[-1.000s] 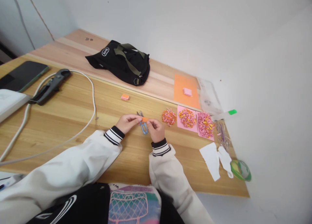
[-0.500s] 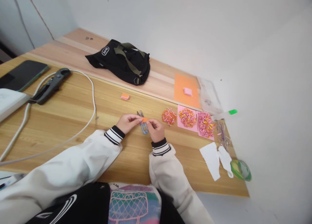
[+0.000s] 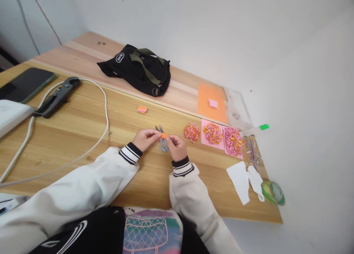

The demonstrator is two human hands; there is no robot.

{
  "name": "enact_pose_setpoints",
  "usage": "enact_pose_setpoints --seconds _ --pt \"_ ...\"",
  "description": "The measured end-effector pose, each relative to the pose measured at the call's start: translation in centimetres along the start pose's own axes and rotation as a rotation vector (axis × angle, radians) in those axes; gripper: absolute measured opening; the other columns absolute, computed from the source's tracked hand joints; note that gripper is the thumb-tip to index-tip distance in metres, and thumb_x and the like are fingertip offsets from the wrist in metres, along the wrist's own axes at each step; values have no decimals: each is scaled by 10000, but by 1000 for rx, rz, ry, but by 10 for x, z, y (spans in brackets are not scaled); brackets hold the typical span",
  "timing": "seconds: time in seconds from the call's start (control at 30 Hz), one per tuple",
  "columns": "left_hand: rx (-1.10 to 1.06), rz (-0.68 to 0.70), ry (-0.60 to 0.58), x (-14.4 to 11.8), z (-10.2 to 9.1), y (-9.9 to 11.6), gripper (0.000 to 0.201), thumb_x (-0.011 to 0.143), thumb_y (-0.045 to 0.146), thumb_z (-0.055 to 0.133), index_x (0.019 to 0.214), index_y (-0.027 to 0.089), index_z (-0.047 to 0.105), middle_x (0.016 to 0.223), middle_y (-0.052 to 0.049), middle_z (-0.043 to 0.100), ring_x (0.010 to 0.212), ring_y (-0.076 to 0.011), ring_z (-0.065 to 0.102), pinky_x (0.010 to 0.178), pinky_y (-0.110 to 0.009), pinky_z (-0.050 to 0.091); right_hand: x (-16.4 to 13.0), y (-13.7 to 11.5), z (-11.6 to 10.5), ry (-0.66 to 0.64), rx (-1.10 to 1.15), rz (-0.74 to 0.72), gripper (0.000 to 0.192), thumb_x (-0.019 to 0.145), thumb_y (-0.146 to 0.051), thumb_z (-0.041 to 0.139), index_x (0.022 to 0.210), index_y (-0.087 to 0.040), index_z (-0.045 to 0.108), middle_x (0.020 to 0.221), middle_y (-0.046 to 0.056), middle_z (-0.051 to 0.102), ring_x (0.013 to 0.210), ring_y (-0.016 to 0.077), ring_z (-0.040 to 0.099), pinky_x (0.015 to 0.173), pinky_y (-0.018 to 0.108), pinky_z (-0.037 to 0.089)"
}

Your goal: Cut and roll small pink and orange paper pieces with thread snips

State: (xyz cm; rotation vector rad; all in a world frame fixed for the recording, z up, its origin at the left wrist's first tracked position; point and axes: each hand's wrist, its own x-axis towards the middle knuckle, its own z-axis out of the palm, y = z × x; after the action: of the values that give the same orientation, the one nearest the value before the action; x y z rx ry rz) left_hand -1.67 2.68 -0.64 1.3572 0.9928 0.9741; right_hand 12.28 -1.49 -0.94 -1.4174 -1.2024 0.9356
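A small orange piece of paper (image 3: 164, 135) is stretched between my two hands. My left hand (image 3: 145, 139) pinches its left end, and my right hand (image 3: 177, 147) has its right end between thumb and fingers. Blue-handled snips (image 3: 163, 145) lie on the table beneath the paper, blades pointing away from me. To the right sits a loose heap of orange and pink bits (image 3: 191, 132). Two more heaps, a pink-orange one (image 3: 212, 133) and a pink-yellow one (image 3: 233, 141), rest on pink sheets. Farther back lies a small orange and pink stack (image 3: 142, 109).
A black bag (image 3: 138, 71) lies at the back. An orange sheet (image 3: 203, 103) carries a pink stack (image 3: 213, 103). At left are a phone (image 3: 27, 84), a grey tool (image 3: 59, 97), a white box (image 3: 13, 115) and a cable (image 3: 106, 114). White paper (image 3: 239, 180) and a green tape roll (image 3: 273, 193) lie right.
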Motion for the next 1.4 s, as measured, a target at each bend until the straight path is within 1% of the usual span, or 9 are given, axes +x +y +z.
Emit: enact_pose_setpoints --seconds 0.23,0.47,0.67,0.73,0.8,0.9,1.03,1.2,1.4 --pt "-57 -52 37 0 0 -3 290 544 394 712 651 127 673 635 -52 691 595 -149 612 622 -261 498 0 1 0 -6 -11 -24 188 702 -324 546 690 -153 621 518 -9 547 478 94 473 450 215 396" --pt "-163 -100 31 1 1 -3 332 450 403 765 594 128 647 619 -41 687 599 -148 615 648 -277 509 -1 -2 0 -45 -7 -49 159 713 -296 542 689 -158 617 523 -13 539 474 93 462 458 218 397" --pt "-209 -102 -26 1 1 -2 324 433 366 781 558 128 601 538 -7 641 503 -105 566 542 -236 483 -2 -3 0 -71 -3 -79 162 718 -295 546 714 -156 629 538 -6 545 493 103 466 470 224 398" --pt "-234 -99 -48 1 1 -1 331 414 342 792 588 127 610 521 8 628 476 -91 549 511 -219 472 -2 -2 0 -58 -12 -78 165 714 -299 549 707 -154 627 529 -9 540 486 101 460 469 222 396" --pt "-252 -94 -58 1 2 -1 352 400 327 798 638 125 635 539 7 639 484 -93 557 521 -220 481 -1 -2 0 -37 -26 -72 167 708 -301 551 695 -151 623 520 -12 534 477 96 452 463 218 390" --pt "-234 -84 -37 1 1 0 350 433 337 785 685 125 668 633 -25 686 584 -126 608 623 -253 512 0 1 -1 -7 -26 -42 172 700 -304 550 692 -145 617 510 -17 527 457 88 439 447 212 379" --pt "-155 -53 23 2 -1 0 311 515 373 743 697 127 692 740 -61 712 718 -171 638 746 -297 506 2 3 0 19 -13 -15 167 689 -302 550 679 -146 608 512 -17 527 459 86 446 442 208 379" --pt "-114 -38 51 2 -2 -2 299 537 386 728 686 129 696 733 -64 712 701 -172 637 748 -300 503 1 2 0 12 -25 -29 159 690 -295 550 673 -150 612 517 -10 545 482 94 475 463 213 401" --pt "-149 -68 64 2 0 -2 287 501 363 750 651 127 684 683 -53 706 665 -161 633 713 -290 504 0 2 1 11 -22 -35 157 688 -291 551 672 -148 613 515 -9 559 476 94 485 469 217 415"
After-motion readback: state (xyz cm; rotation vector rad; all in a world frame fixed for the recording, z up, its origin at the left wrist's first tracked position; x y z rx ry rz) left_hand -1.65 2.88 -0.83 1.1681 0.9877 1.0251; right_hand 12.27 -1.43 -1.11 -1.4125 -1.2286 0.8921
